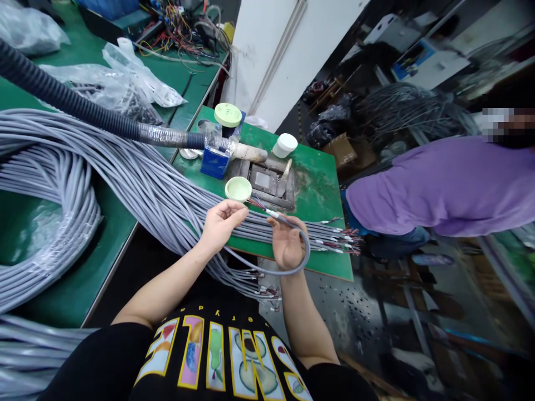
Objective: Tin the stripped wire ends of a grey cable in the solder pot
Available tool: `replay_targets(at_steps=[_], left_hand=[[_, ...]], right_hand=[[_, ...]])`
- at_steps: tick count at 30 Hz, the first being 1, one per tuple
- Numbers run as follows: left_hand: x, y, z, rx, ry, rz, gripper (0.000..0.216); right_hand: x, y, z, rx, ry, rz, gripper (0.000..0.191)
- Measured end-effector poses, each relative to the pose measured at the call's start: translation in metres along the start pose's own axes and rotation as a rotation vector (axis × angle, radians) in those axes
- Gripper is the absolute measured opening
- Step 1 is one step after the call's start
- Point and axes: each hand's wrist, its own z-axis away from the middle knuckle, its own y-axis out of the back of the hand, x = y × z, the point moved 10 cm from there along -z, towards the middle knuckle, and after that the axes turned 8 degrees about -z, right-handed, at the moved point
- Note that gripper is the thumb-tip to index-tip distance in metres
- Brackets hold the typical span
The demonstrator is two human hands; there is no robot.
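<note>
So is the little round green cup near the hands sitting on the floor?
No, the green cup rests on the green table, just beyond the left hand and the right hand holding a grey cable.

hands: 2 | pale green lids (pixel 228 114): 2 | white jar (pixel 285 145): 1 | black hose (pixel 62 97): 1

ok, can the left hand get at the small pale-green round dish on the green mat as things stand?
Probably yes: the small pale-green round dish sits just beyond the left hand, nothing between. But the fingers pinch the grey cable's stripped wire ends, so the hand isn't free.
</note>
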Motion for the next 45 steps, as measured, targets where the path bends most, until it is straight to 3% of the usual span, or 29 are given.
replay_targets(at_steps=[5,14,24,30,35,45], left_hand=[[0.014,0.019,-0.01,0.091,-0.097,-0.024,0.024],[0.027,0.011,-0.018,-0.077,-0.172,-0.191,0.014],[0.043,0.014,-0.015,-0.022,-0.329,-0.338,0.017],[0.049,0.011,-0.013,-0.046,-0.413,-0.402,0.017],[0.039,0.009,-0.017,-0.118,-0.339,-0.371,0.016],[0.011,0.015,-0.024,-0.039,-0.137,-0.202,0.023]], right_hand=[[0.005,-0.005,0.002,-0.012,-0.05,-0.104,0.02],[0.006,-0.01,0.002,-0.044,-0.057,-0.101,0.02],[-0.002,-0.005,0.003,-0.06,0.03,0.135,0.022],[-0.01,-0.011,0.003,-0.143,0.045,0.297,0.024],[-0.019,-0.012,0.001,-0.146,0.111,0.29,0.02],[-0.018,-0.007,-0.004,-0.019,0.123,0.122,0.021]])
